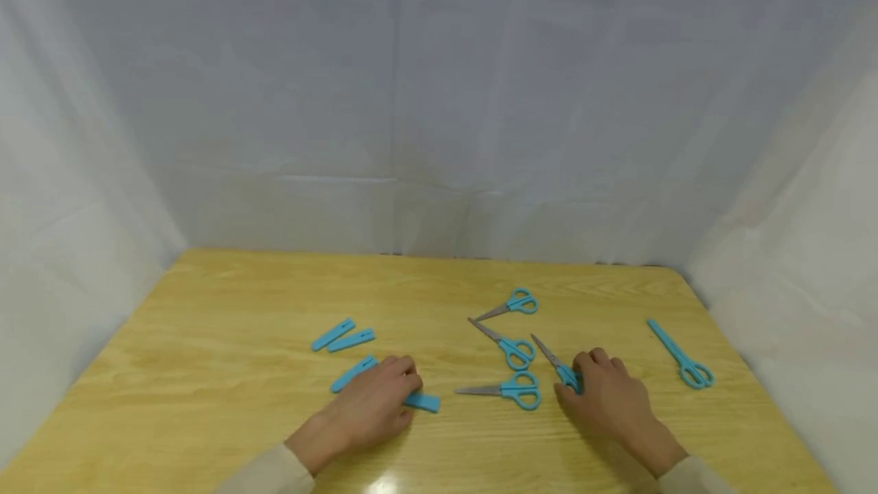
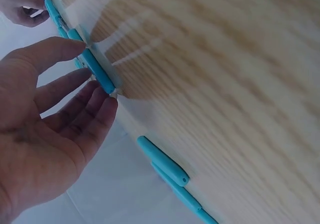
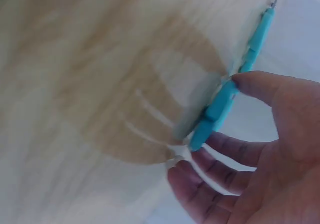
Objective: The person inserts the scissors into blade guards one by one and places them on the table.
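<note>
My left hand (image 1: 373,402) pinches a light-blue scissors cover (image 1: 421,402) lying on the table, thumb at one end and fingers toward the other, as the left wrist view shows. Another blue cover (image 1: 353,374) lies just left of that hand, partly behind it. On the right, my right hand (image 1: 610,395) holds the blue handle (image 3: 219,106) of a pair of scissors (image 1: 549,357) between thumb and fingers. Its bare metal blades point away and to the left. Between the hands lie uncovered scissors (image 1: 527,391), with a second pair (image 1: 516,353) just beyond them.
Farther back lies one more uncovered pair of scissors (image 1: 519,301). Two blue covers (image 1: 334,334) rest side by side at the left. A pair of scissors with its blades covered (image 1: 665,339) lies at the far right of the wooden table (image 1: 240,303). White sheeting surrounds the back and sides.
</note>
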Action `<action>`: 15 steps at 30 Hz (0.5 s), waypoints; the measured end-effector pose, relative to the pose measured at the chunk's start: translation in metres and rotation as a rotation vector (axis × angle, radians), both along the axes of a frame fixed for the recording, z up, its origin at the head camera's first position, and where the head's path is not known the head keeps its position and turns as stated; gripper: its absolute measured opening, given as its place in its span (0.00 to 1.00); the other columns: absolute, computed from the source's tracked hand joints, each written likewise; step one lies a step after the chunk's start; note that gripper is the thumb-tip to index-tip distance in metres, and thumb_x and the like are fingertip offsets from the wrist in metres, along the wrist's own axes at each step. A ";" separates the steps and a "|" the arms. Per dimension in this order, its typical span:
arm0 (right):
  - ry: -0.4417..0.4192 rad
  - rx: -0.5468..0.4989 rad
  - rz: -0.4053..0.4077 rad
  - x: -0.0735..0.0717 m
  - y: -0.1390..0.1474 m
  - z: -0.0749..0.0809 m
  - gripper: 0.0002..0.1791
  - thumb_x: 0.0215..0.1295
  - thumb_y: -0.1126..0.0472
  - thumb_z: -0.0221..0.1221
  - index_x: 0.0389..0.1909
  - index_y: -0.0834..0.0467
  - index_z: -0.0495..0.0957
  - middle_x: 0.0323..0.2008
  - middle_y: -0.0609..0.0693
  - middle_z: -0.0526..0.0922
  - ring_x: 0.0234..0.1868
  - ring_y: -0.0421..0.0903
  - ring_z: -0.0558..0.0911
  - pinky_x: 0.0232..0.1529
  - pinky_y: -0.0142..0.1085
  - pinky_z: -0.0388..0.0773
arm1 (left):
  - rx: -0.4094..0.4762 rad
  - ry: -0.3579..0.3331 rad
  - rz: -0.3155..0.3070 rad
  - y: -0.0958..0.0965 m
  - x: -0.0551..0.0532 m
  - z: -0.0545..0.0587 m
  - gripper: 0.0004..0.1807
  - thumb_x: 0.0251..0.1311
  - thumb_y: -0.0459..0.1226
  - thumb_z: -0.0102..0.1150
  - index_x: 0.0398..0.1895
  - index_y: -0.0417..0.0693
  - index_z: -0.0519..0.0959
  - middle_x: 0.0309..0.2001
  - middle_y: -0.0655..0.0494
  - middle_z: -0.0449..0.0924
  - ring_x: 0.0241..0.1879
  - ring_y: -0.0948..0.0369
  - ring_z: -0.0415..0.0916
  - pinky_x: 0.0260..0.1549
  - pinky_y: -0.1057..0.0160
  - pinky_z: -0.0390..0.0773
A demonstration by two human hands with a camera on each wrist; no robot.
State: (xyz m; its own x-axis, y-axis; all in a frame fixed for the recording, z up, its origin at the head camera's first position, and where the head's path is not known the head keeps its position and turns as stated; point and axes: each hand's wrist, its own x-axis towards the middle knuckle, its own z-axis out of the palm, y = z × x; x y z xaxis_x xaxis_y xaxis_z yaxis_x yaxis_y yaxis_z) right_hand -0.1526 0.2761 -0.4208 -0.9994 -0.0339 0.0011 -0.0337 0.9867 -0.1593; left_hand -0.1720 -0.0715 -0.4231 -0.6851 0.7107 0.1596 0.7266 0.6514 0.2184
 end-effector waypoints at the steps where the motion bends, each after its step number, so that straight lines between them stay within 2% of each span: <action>1: 0.000 0.003 -0.001 0.000 0.000 0.001 0.22 0.60 0.44 0.61 0.43 0.58 0.76 0.39 0.52 0.73 0.34 0.50 0.73 0.19 0.40 0.69 | 0.003 -0.007 -0.002 0.001 -0.001 0.001 0.09 0.51 0.34 0.64 0.38 0.45 0.81 0.38 0.57 0.73 0.37 0.60 0.70 0.35 0.63 0.75; 6: -0.022 0.009 -0.005 -0.004 -0.001 0.004 0.16 0.60 0.50 0.59 0.41 0.57 0.76 0.38 0.53 0.73 0.32 0.50 0.72 0.19 0.43 0.70 | 0.019 -0.056 0.001 0.002 -0.002 0.003 0.08 0.52 0.33 0.65 0.36 0.45 0.82 0.36 0.58 0.72 0.35 0.62 0.69 0.34 0.65 0.74; 15: -0.051 0.012 0.010 -0.011 0.001 0.009 0.09 0.54 0.57 0.62 0.33 0.58 0.76 0.29 0.53 0.72 0.24 0.49 0.73 0.24 0.44 0.73 | 0.006 -0.054 0.003 0.001 0.001 0.003 0.05 0.52 0.28 0.64 0.32 0.46 0.83 0.30 0.60 0.72 0.32 0.62 0.71 0.32 0.66 0.75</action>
State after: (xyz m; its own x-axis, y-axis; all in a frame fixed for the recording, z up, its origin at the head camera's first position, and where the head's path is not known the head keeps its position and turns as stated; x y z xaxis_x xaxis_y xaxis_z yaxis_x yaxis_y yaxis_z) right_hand -0.1632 0.2768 -0.4119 -0.9978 -0.0438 -0.0503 -0.0359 0.9882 -0.1490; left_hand -0.1709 -0.0707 -0.4201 -0.6947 0.7082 0.1260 0.7119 0.6519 0.2611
